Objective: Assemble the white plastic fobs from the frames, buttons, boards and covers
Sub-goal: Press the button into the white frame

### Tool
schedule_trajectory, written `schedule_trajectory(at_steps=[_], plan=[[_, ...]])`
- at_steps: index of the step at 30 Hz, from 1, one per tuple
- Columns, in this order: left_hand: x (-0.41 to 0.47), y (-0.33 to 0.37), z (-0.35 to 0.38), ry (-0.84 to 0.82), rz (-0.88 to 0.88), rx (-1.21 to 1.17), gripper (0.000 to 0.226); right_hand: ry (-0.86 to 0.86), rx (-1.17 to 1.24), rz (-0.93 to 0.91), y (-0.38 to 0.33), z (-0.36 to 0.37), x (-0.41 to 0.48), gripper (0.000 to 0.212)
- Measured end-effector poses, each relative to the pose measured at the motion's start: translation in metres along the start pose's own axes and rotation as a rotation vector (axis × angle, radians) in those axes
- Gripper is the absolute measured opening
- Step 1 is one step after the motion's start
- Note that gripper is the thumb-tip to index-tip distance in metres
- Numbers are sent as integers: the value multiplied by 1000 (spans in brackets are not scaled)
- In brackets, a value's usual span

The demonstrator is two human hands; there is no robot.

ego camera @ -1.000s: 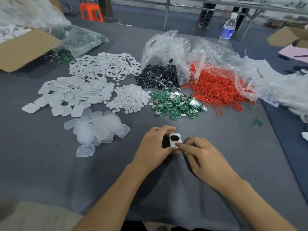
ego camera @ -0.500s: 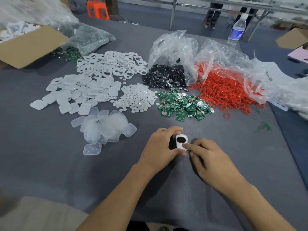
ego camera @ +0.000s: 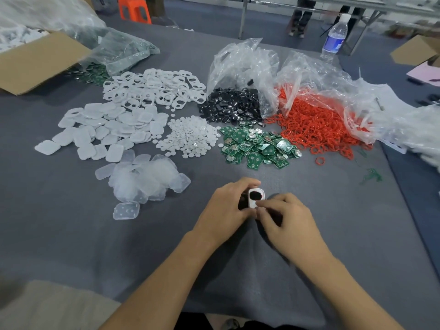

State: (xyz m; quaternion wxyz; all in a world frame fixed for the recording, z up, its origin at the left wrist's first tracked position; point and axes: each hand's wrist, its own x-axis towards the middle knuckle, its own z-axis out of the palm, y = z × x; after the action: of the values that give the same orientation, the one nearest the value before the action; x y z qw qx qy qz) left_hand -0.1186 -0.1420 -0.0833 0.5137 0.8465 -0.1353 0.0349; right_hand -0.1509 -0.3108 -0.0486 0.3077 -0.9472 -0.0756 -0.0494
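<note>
Head view, landmark: the pile of green boards (ego camera: 259, 145) is lying mid-worktop, and every place below is being given from it.
Fob: the white fob frame (ego camera: 256, 198) is sitting nearer the person than the boards, just off the grey worktop (ego camera: 71, 222), standing roughly on end between both hands; a dark oval is showing in its opening.
Left hand: the left hand (ego camera: 226, 206) is curling its fingers round the fob's left side and top, gripping it.
Right hand: the right hand (ego camera: 285, 220) is keeping its fingers bent, with the tips pinching the fob's near end.
Buttons: the black buttons (ego camera: 232, 106) are spilling from a clear bag just beyond the boards.
Discs: the small white discs (ego camera: 190, 136) are lying just left of the boards.
Rings: the red rings (ego camera: 316, 125) are touching the boards' right edge.
Frames: the loose white frames (ego camera: 154, 89) are lying beyond and left of the boards.
Covers: the white covers (ego camera: 104, 129) are spreading well left of the boards; the clear covers (ego camera: 142, 182) are heaping left of the boards and nearer the person.
Far side: a water bottle (ego camera: 334, 39) is standing well beyond the boards to the right; a cardboard box (ego camera: 40, 60) is sitting far beyond and left.
</note>
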Motion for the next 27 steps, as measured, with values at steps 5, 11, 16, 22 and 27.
schedule_trajectory(at_steps=[5,11,16,22,27], plan=[[-1,2,-4,-4,-13,-76,66,-31,180,258,-7,-4,20,13],[-1,3,-6,-28,14,-75,70,-58,284,351,-6,-6,31,45],[-3,3,-9,-32,79,5,74,-122,535,369,-3,-9,34,52],[-6,3,-8,20,115,46,60,-187,685,353,-5,-8,31,45],[-6,3,-8,14,74,14,66,-158,725,399,-3,-8,32,43]])
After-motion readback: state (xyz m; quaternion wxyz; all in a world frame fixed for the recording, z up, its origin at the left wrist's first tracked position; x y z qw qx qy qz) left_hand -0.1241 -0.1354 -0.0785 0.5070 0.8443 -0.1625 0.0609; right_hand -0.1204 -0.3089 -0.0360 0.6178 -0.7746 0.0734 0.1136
